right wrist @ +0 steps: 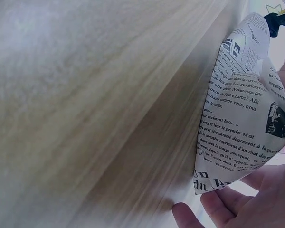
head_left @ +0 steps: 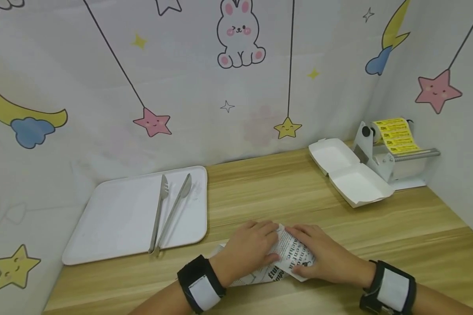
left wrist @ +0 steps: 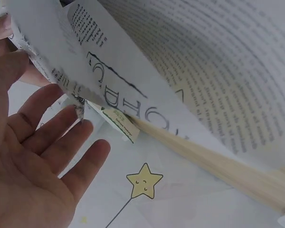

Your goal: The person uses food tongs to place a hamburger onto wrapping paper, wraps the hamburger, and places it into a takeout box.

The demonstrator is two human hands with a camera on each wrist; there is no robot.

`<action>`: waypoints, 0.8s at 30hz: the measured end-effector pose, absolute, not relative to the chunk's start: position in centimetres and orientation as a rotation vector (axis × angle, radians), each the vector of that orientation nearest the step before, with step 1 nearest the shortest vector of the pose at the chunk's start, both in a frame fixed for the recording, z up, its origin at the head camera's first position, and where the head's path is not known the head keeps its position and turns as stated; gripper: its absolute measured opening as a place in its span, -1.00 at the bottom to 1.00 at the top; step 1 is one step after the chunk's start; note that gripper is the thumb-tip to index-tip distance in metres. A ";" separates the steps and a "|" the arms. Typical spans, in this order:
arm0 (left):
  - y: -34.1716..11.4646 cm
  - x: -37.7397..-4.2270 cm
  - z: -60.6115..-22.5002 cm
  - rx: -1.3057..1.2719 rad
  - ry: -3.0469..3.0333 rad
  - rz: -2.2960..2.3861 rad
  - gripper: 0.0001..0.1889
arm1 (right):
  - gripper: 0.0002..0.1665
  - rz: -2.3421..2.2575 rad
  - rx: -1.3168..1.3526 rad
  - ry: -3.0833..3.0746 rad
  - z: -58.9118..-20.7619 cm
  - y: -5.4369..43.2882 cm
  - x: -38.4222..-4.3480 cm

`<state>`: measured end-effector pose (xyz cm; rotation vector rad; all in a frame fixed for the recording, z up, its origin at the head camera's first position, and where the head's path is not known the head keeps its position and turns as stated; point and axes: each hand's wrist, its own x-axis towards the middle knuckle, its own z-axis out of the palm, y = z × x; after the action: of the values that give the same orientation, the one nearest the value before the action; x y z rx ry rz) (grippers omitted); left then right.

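Note:
A sheet of newsprint-patterned wrapping paper (head_left: pixel 289 251), partly folded over, lies at the table's front in the head view. Its left part is covered by my left hand (head_left: pixel 250 247), which holds it between thumb and fingers. From the other side my right hand (head_left: pixel 325 256) grips the folded paper, thumb at the near edge and fingers at the far edge. The left wrist view shows a raised flap of the paper (left wrist: pixel 133 95) beside the spread fingers of the left hand (left wrist: pixel 42 156). In the right wrist view the folded paper (right wrist: pixel 242 118) stands against the right hand (right wrist: pixel 261 194). Whatever may lie inside is hidden.
On the left, a white tray (head_left: pixel 118 218) bears metal tongs (head_left: pixel 171 214). An open white takeaway box (head_left: pixel 358 181) stands at the back right, beside a label dispenser (head_left: pixel 382 162) with a yellow label roll (head_left: pixel 398 135). A patterned curtain (head_left: pixel 220 144) borders the wooden table (head_left: pixel 256 188).

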<state>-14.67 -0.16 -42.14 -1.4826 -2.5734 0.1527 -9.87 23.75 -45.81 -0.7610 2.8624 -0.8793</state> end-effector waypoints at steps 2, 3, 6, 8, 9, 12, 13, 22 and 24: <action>-0.3 -14.9 -42.4 -1.486 -2.614 0.084 -0.57 | 0.07 -0.894 -0.762 2.820 -46.0 23.8 -9.9; -0.3 -15.0 -42.6 -1.488 -2.640 0.041 -0.58 | 0.08 -0.902 -0.769 2.793 -46.1 23.9 -9.9; -0.4 -15.1 -43.4 -1.490 -2.702 -0.093 -0.59 | 0.10 -0.927 -0.794 2.721 -46.3 24.1 -9.8; -0.4 -15.1 -43.9 -1.487 -2.731 -0.167 -0.60 | 0.12 -0.931 -0.816 2.701 -46.5 24.2 -9.8; -0.4 -15.1 -44.1 -1.482 -2.746 -0.196 -0.60 | 0.12 -0.926 -0.832 2.705 -46.5 24.2 -9.8; -0.8 -15.2 -44.2 -1.487 -2.775 -0.252 -0.60 | 0.13 -0.891 -0.881 2.733 -46.7 24.0 -9.9; -1.0 -15.2 -44.0 -1.497 -2.784 -0.278 -0.60 | 0.13 -0.877 -0.896 2.746 -46.7 24.0 -9.9; -7.6 -15.9 -42.2 -1.098 -2.938 -0.877 -0.55 | 0.09 -0.837 -0.904 2.825 -46.9 24.0 -9.7; -9.1 -15.8 -42.9 -0.991 -2.984 -0.941 -0.55 | 0.09 -0.835 -0.905 2.832 -46.9 24.1 -9.6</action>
<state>-15.77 -9.13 -42.88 -0.9907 -2.9836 -0.9414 -9.65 24.09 -46.89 -0.9052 2.8315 -0.8348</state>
